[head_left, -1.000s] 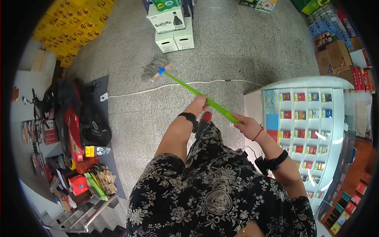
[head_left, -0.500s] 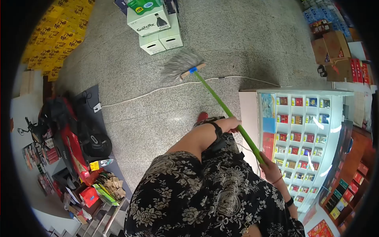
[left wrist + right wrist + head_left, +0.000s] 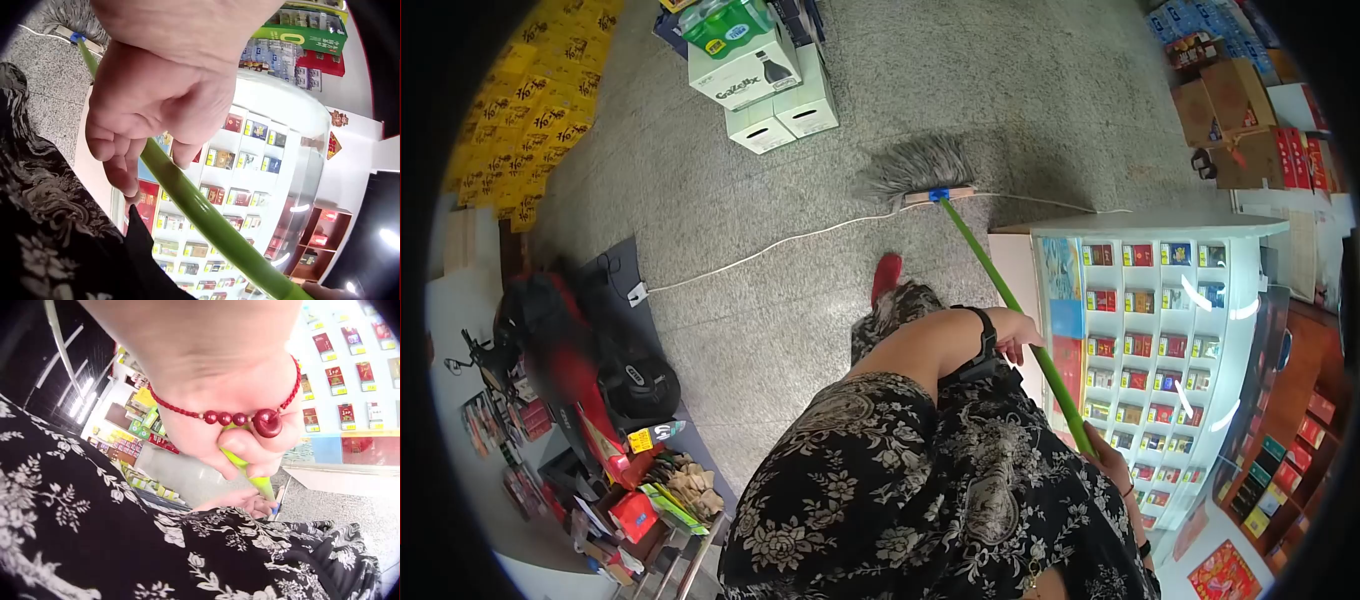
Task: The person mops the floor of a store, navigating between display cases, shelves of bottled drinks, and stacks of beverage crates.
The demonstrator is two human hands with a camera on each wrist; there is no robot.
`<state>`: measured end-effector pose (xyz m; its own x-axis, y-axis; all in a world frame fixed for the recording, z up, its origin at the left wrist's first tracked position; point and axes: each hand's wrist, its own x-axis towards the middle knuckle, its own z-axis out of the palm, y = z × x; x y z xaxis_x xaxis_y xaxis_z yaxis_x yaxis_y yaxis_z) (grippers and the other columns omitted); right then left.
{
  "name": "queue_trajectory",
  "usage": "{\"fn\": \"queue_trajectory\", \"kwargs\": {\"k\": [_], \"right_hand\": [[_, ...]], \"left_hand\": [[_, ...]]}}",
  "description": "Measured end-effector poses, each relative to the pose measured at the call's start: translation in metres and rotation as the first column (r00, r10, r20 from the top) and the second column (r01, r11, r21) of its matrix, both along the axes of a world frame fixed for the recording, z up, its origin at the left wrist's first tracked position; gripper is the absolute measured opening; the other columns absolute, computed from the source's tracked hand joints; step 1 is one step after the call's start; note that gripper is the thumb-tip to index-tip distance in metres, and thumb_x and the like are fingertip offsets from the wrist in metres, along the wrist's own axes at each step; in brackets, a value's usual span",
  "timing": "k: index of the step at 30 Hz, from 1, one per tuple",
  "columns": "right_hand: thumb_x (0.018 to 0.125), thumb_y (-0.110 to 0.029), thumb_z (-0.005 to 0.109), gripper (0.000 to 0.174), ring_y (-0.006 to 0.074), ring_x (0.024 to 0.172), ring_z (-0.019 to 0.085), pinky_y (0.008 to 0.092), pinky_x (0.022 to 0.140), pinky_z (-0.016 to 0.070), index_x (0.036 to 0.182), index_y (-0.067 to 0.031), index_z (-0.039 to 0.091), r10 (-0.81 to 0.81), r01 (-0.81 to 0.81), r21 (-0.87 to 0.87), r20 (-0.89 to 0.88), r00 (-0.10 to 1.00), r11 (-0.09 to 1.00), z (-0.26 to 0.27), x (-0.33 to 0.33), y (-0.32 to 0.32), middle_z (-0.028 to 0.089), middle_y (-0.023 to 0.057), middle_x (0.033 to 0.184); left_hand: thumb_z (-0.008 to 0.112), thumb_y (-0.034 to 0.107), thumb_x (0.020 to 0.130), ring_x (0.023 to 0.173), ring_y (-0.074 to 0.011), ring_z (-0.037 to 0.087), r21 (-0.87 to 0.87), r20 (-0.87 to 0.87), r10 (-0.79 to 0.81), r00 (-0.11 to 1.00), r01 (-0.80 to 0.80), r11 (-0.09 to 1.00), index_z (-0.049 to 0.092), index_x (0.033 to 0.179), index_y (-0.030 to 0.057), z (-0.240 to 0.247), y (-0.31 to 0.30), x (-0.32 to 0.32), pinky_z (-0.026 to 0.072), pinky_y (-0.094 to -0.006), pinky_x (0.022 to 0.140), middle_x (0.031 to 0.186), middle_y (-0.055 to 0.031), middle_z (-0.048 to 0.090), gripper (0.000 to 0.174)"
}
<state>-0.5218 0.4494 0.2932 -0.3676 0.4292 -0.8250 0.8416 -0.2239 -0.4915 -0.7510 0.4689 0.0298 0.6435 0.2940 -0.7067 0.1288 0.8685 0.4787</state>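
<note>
A mop lies across the head view. Its grey strand head (image 3: pixel 925 165) spreads over the speckled floor, fixed to a pale wooden bar by a blue clip (image 3: pixel 940 194). From there the green handle (image 3: pixel 990 268) slants down to the right. Partway along, my left hand (image 3: pixel 1017 334) grips it, with fingers curled around the tube in the left wrist view. Closer to my body, my right hand (image 3: pixel 1108 462) holds the handle's upper end. In the right wrist view its fingers (image 3: pixel 259 467) wrap the green tube, below a red beaded bracelet (image 3: pixel 237 419).
A white cord (image 3: pixel 800 232) crosses the floor and overlaps the mop bar. Stacked drink boxes (image 3: pixel 765 85) stand ahead. A lit display case (image 3: pixel 1160 345) is close on the right. A red scooter (image 3: pixel 565 360) is at the left, and a red shoe (image 3: pixel 887 275) is on the floor.
The mop head has swept to the right, away from the boxes, and its strands now trail left and behind. Both hands have moved right and closer to the body, still gripping the handle.
</note>
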Motion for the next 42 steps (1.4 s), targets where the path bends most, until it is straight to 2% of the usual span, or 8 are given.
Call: {"fn": "queue_trajectory", "kwargs": {"k": [7,9,12,22,25,29,37,42], "right_hand": [[0.081,0.001,0.051,0.052,0.0053,0.058,0.045,0.0201,0.053,0.0406,0.131,-0.0053,0.037,0.012,-0.009,0.090,-0.028,1.000,0.996,-0.021,-0.123,0.051,0.052,-0.0015,0.074],[0.081,-0.002,0.051,0.051,0.0064,0.057,0.046,0.0215,0.054,0.0416,0.131,-0.0061,0.037,-0.042,0.049,0.074,-0.096,0.994,0.996,-0.054,-0.164,0.070,0.053,-0.0001,0.073],[0.082,-0.009,0.052,0.051,0.0082,0.056,0.048,0.0239,0.054,0.0426,0.131,-0.0113,0.038,0.090,-0.076,0.174,-0.074,0.993,0.982,-0.089,-0.259,0.109,0.054,0.0040,0.068],[0.080,-0.020,0.053,0.052,0.0126,0.053,0.053,0.0284,0.054,0.0454,0.131,-0.0183,0.038,0.108,-0.088,0.188,-0.100,0.989,0.978,-0.190,-0.466,0.205,0.058,0.0085,0.069],[0.080,-0.021,0.054,0.053,0.0128,0.054,0.055,0.0287,0.055,0.0460,0.131,-0.0188,0.038,0.158,-0.139,0.207,-0.082,0.984,0.968,-0.192,-0.450,0.201,0.058,0.0088,0.069],[0.080,-0.023,0.054,0.054,0.0158,0.056,0.057,0.0310,0.058,0.0472,0.131,-0.0204,0.037,0.242,-0.232,0.216,-0.024,0.970,0.949,-0.174,-0.383,0.175,0.059,0.0119,0.069],[0.081,-0.021,0.054,0.054,0.0240,0.059,0.059,0.0359,0.061,0.0464,0.131,-0.0251,0.036,0.302,-0.313,0.175,0.089,0.949,0.933,-0.100,-0.233,0.096,0.058,0.0164,0.064],[0.079,-0.014,0.056,0.052,0.0281,0.062,0.060,0.0347,0.061,0.0458,0.129,-0.0182,0.041,0.329,-0.338,0.255,0.079,0.941,0.906,-0.070,-0.188,0.074,0.057,0.0231,0.071]], "left_hand": [[0.043,0.042,0.085,0.061,-0.0201,0.059,0.116,-0.046,0.290,0.956,-0.283,0.952,0.058,0.095,0.0049,-0.020,0.041,-0.104,0.0400,-0.0339,0.043,0.076,-0.0109,0.062,0.041],[0.042,0.037,0.087,0.055,-0.0166,0.058,0.212,-0.207,0.418,0.885,-0.376,0.902,0.057,0.094,0.0052,-0.015,0.058,-0.160,0.0352,-0.0267,0.037,0.071,-0.0087,0.060,0.036],[0.043,0.038,0.086,0.049,-0.0174,0.056,0.252,-0.303,0.588,0.750,-0.532,0.808,0.057,0.085,0.0043,-0.028,0.087,-0.235,0.0389,-0.0334,0.041,0.065,-0.0066,0.058,0.037],[0.050,0.030,0.085,0.046,-0.0211,0.055,0.397,-0.368,0.785,0.498,-0.680,0.617,0.055,0.072,-0.0004,-0.013,0.153,-0.387,0.0466,-0.0320,0.042,0.057,-0.0086,0.054,0.033],[0.056,0.031,0.080,0.046,-0.0214,0.056,0.421,-0.300,0.764,0.572,-0.639,0.644,0.057,0.074,-0.0015,-0.050,0.149,-0.381,0.0483,-0.0324,0.044,0.058,-0.0092,0.055,0.033],[0.062,0.033,0.074,0.045,-0.0194,0.054,0.373,-0.359,0.643,0.677,-0.527,0.763,0.058,0.077,-0.0010,-0.010,0.126,-0.341,0.0440,-0.0303,0.039,0.058,-0.0091,0.055,0.034],[0.060,0.043,0.077,0.057,-0.0164,0.056,0.055,-0.158,0.308,0.938,-0.303,0.951,0.058,0.102,0.0057,-0.013,0.060,-0.223,0.0365,-0.0265,0.043,0.079,-0.0138,0.059,0.044],[0.048,0.051,0.082,0.070,-0.0240,0.058,-0.088,0.066,0.053,0.996,-0.047,0.995,0.029,0.130,0.0114,0.009,0.049,-0.198,0.0408,-0.0291,0.049,0.093,-0.0199,0.058,0.065]]}}
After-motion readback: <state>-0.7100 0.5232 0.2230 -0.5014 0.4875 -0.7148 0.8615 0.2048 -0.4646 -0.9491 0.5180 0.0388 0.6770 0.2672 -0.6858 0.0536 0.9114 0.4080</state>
